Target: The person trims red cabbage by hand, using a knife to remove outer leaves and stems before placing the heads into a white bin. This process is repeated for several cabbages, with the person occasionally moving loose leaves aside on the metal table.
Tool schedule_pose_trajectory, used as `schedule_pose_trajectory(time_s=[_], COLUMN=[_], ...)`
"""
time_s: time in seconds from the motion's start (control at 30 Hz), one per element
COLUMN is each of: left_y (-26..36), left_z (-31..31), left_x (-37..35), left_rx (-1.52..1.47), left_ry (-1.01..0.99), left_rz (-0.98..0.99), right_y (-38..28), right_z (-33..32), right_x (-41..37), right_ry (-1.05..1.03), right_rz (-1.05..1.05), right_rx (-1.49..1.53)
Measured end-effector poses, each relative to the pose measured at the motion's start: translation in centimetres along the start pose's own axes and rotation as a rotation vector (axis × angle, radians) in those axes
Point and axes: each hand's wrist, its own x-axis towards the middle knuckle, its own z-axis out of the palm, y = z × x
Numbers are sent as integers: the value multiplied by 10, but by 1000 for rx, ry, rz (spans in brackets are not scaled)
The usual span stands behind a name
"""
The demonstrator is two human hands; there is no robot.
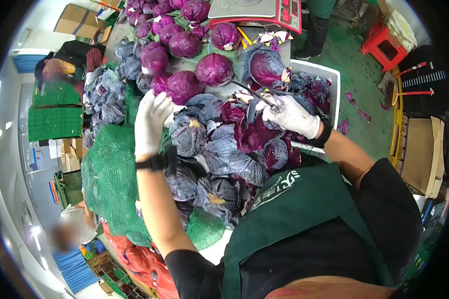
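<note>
My right hand (292, 115), in a white glove, is closed around the handle of a knife (255, 92). The dark blade points up and left over the cabbages. My left hand (152, 117), gloved too, has its fingers apart and slightly bent, right by a peeled purple cabbage (183, 87). Nothing shows in its grasp. Another peeled cabbage (214, 70) sits just beyond the blade tip. Below the hands lie cabbages with dull blue-grey outer leaves (188, 136) and loose dark red leaves (254, 132).
A scale (244, 9) stands at the far side. Right of the pile is a white bin (336, 84) holding trimmed leaves. Green mesh (112, 179) and red mesh sacks (147, 266) lie at left. A red stool (384, 47) stands on the green floor. Other people are nearby.
</note>
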Motion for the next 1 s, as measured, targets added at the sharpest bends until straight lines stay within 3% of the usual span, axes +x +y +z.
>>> schedule_pose_trajectory(time_s=[0.03, 0.07, 0.13, 0.2, 0.27, 0.3, 0.33, 0.4, 0.43, 0.47, 0.53, 0.6, 0.63, 0.67, 0.73, 0.77, 0.8, 0.83, 0.87, 0.93, 1.0], left_y=[10, 15, -31, -42, -62, -78, -91, -110, -112, -116, -129, -141, -150, -149, -161, -184, -188, -190, -192, -206, -229], left_z=[14, 17, -13, 13, 38, 47, 62, 89, 106, 114, 117, 102, 94, 98, 100, 87, 87, 89, 91, 92, 102], left_x=[-29, -52, -91, -116, -122, -128, -134, -140, -142, -142, -137, -125, -120, -114, -104, -94, -89, -87, -84, -78, -74], left_rx=[274, 615, 931, 1450, 1609, 1635, 1614, 1712, 1796, 1768, 1708, 1632, 1574, 1509, 1462, 1645, 1642, 1652, 1660, 1529, 1362], left_ry=[28, -2, 5, -6, -129, -163, -155, -165, -175, -179, -106, -66, -53, -48, -28, -104, -240, -297, -347, -371, -371], left_rz=[-4, -47, -30, 46, 332, 283, 293, 44, -29, -97, -130, -100, -109, -168, -249, -198, -35, -67, -96, -92, 100], right_y=[8, 17, -6, -21, -25, -12, -14, 10, 14, 27, 33, 24, 38, 24, 18, 30, 43, 40, 34, 24, 6], right_z=[-17, -28, -20, -16, -19, -38, -32, -61, -60, -66, -63, -38, -44, -23, -10, -22, -34, -34, -32, -44, -61], right_x=[5, 23, 43, 65, 81, 97, 94, 102, 91, 105, 73, 54, 66, 54, 62, 79, 94, 97, 98, 80, 47], right_ry=[-35, 34, 177, 236, 422, 460, 416, 215, 163, -70, -41, -118, -162, -187, -266, -263, -257, -280, -332, -375, -349], right_rz=[-305, -461, -749, -769, -729, -727, -468, -322, -504, -429, -510, -503, -659, -663, -359, -429, -500, -512, -354, -398, -426], right_rx=[-915, -974, -1413, -1450, -1900, -2014, -1887, -1231, -1343, -626, -1314, -1557, -1589, -1659, -1766, -1652, -1539, -1651, -1661, -1610, -1548])
